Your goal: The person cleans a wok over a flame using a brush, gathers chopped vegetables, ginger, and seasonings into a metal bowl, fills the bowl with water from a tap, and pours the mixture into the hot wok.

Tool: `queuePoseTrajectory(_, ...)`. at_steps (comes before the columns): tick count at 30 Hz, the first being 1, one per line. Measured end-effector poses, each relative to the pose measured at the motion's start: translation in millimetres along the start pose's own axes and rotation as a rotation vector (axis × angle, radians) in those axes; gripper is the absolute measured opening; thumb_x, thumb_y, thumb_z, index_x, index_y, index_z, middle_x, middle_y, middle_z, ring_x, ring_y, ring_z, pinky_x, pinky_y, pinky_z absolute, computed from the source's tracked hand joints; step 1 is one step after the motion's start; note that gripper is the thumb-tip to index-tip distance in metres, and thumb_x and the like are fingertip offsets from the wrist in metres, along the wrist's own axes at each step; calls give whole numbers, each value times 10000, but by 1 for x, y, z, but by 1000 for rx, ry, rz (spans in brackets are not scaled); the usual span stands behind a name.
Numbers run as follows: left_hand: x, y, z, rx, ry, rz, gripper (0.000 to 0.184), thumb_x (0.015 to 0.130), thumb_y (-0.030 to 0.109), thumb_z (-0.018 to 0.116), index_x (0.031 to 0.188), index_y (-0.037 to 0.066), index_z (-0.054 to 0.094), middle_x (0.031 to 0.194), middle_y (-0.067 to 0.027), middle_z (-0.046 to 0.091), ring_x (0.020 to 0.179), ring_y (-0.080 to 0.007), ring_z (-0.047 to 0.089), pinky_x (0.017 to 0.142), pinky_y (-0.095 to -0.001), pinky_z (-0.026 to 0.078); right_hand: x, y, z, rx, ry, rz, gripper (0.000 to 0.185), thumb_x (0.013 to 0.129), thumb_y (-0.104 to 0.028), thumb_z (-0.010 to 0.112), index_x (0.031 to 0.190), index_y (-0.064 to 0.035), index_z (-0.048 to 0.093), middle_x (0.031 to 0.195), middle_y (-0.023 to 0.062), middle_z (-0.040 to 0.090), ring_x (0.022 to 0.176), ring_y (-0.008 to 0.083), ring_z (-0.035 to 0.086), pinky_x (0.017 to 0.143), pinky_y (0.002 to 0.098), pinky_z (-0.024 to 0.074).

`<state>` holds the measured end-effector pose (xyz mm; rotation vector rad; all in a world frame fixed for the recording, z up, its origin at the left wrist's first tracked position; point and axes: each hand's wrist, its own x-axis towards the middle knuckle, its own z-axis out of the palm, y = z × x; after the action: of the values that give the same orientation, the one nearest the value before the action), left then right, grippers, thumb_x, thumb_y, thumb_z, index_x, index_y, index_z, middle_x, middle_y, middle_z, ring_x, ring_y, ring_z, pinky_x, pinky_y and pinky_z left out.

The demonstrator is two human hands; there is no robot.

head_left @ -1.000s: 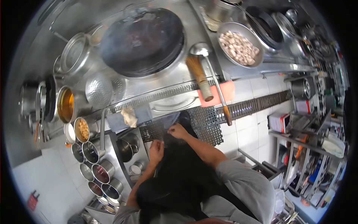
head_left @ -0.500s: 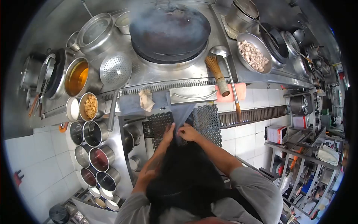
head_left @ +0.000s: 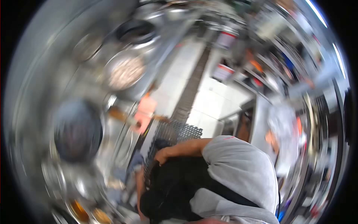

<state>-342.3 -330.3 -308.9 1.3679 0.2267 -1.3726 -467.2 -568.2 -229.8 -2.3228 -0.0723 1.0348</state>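
A blue-grey cloth (head_left: 135, 161) is seen at the near part of the scene, beside the table (head_left: 159, 59), and appears to be touched by the left hand (head_left: 138, 172); whether it is gripped cannot be told through the blur. The right hand (head_left: 160, 156) is curled narrowly at the edge of the black apron (head_left: 175, 184), and whether anything is held in it cannot be told. The cloth would be best kept gathered, with no end trailing over the table, and a full grip would seem safer than fingertips. On the table, one dark wok (head_left: 78, 130), one pan of pale chopped pieces (head_left: 126, 71), one dark pan (head_left: 135, 31) farther off, one brush (head_left: 118, 114) and one pink cloth (head_left: 144, 112) are counted. Two blurred containers, one amber inside (head_left: 79, 211), are made out at near left, and two red-and-white boxes (head_left: 223, 71) at far right.
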Motion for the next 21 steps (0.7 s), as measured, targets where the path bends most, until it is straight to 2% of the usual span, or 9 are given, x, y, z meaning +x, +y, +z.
queuePoseTrajectory(1, 5, 10, -8, 133, 15, -5, 631, 975, 534, 563, 1408, 78, 518, 1333, -90, 616, 1226, -258, 581, 1027, -408, 434, -13, 38, 3, 58, 92, 88, 639, 784, -349, 772, 1356, -116, 607, 1337, 211, 604, 1263, 362, 573, 995, 562, 479)
queuePoseTrajectory(3, 8, 34, -15, 413, 48, -25, 629, 978, 529, 562, 1413, 78, 513, 1338, -89, 614, 1229, -257, 579, 1026, -407, 434, -69, 77, 6, 48, 215, 302, 405, 791, -268, 708, 1115, -26, 731, 1170, 192, 698, 1159, 345, 641, 946, 462, 526)
queuePoseTrajectory(6, 29, 57, -14, 845, -35, -34, 628, 982, 522, 560, 1421, 77, 506, 1344, -86, 610, 1233, -256, 576, 1026, -406, 434, -148, 128, 11, 215, 333, 601, 352, 767, -244, 663, 1028, -24, 751, 1134, 199, 706, 1066, 369, 673, 880, 457, 554)
queuePoseTrajectory(11, 71, 44, 102, 1340, -536, 34, 625, 989, 511, 557, 1434, 77, 494, 1355, -82, 603, 1241, -255, 571, 1025, -404, 434, -245, 159, 97, 647, 1189, 976, 410, 800, -373, 618, 947, -15, 753, 1054, 255, 701, 1004, 397, 678, 857, 478, 546)
queuePoseTrajectory(13, 82, 41, 168, 1404, -742, 110, 624, 992, 506, 556, 1440, 77, 490, 1359, -81, 601, 1244, -254, 569, 1025, -403, 434, -249, 174, 154, 655, 1259, 1046, 423, 804, -378, 622, 929, 8, 742, 992, 263, 707, 964, 401, 687, 856, 487, 543)
queuePoseTrajectory(14, 80, 45, 199, 1405, -815, 122, 623, 994, 504, 556, 1442, 76, 487, 1362, -80, 600, 1245, -254, 568, 1025, -403, 434, -261, 167, 165, 639, 934, 1082, 430, 808, -387, 619, 924, 9, 739, 959, 252, 713, 938, 404, 690, 848, 489, 547)
queuePoseTrajectory(15, 72, 51, 228, 1414, -833, 142, 623, 994, 504, 556, 1442, 76, 487, 1362, -80, 600, 1245, -254, 568, 1025, -403, 434, -256, 180, 198, 665, 809, 951, 424, 820, -345, 578, 1082, -40, 711, 1096, 239, 693, 1043, 390, 659, 911, 485, 513)
queuePoseTrajectory(17, 4, 81, 310, 1020, -806, -123, 528, 1040, 446, 503, 1410, 68, 504, 1322, -109, 611, 1136, -221, 611, 933, -356, 476, -248, 180, 234, 607, 478, 875, 469, 816, -361, 585, 1146, -50, 703, 1141, 228, 689, 1079, 392, 649, 931, 479, 501)
queuePoseTrajectory(21, -15, 111, 424, 1004, -954, -145, 514, 1042, 400, 520, 1435, 70, 490, 1372, -129, 591, 1257, -224, 563, 1018, -354, 440, -279, 140, 240, 963, 615, 914, 488, 828, -409, 618, 1118, -28, 715, 1161, 214, 689, 1102, 390, 640, 938, 478, 494)
